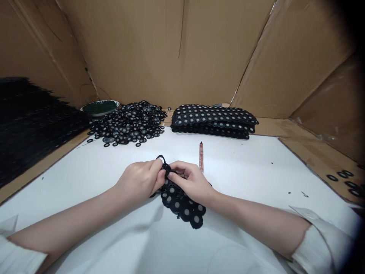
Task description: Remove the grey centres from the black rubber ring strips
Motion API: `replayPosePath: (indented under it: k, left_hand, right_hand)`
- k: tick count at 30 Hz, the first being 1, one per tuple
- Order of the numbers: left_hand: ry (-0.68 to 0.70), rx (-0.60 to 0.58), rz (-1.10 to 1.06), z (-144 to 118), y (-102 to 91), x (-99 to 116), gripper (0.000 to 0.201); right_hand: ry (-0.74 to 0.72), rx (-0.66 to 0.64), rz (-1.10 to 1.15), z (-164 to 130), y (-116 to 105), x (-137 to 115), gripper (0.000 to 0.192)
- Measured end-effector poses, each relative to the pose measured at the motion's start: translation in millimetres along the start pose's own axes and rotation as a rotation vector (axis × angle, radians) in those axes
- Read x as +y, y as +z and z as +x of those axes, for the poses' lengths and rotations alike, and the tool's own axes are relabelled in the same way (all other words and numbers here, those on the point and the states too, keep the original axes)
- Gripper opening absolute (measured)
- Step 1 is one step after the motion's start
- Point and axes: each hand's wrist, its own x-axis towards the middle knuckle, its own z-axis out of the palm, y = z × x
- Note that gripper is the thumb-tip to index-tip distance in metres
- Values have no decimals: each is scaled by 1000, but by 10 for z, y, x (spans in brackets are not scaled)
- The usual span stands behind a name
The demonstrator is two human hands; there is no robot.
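Note:
My left hand (141, 180) and my right hand (190, 179) meet at the middle of the white sheet (245, 167). Both pinch the top edge of a black strip of joined round discs with grey centres (182, 205). The strip hangs down toward me from between the fingers and rests on the sheet. A single black ring (160, 157) sticks up just above my left fingertips.
A pile of loose black rings (128, 123) lies at the back left, next to a green dish (99, 107). Stacked disc strips (213, 120) lie at the back centre. A red pen (201, 156) lies beside my right hand. Cardboard walls surround the sheet; a few rings (345, 179) sit far right.

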Motion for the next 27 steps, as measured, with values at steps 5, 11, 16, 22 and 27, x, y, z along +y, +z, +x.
replayPosePath:
  k: [5,11,16,22,27]
  left_hand:
    - [15,-22,-46,-9,12,-29,22]
    - [95,60,-119,-36,60,-27,24]
    - [51,24,13,-23,48,1,24]
    - [-48,16,105,-49,76,32,22]
    - [74,71,10,-87,158,57,28]
  right_hand:
    - [-22,4,-8,1,-16,-40,19]
    - [12,49,-23,13,-11,-50,20]
    - [-44,38,-20,6,-21,-53,21]
    - [-39,70,-37,8,-24,-46,20]
    - [-1,97,24,22,-24,-38,20]
